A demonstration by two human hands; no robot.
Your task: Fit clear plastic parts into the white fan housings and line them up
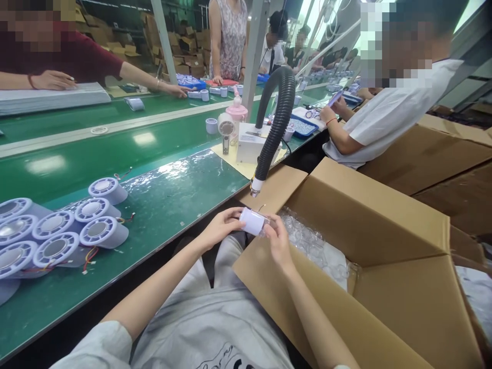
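Note:
Over my lap I hold a lavender cylindrical fan housing [252, 221] lying on its side. The fingers of my left hand [223, 225] close around its left end. My right hand [280, 240] grips a clear plastic piece [266, 224] at the housing's right end; how far the two fit together is hidden by the fingers. A thin wire [262, 207] sticks up from the top of the housing. Just above the hands hangs the tip [255, 187] of a black flexible hose [273, 128], apart from the housing.
A cardboard box [384, 215] with clear plastic parts [307, 238] stands open at my right. Several lavender fan housings [92, 210] with wires sit on the green bench [161, 205] at left. A white machine box [251, 143] carries the hose. Co-workers [395, 113] sit nearby.

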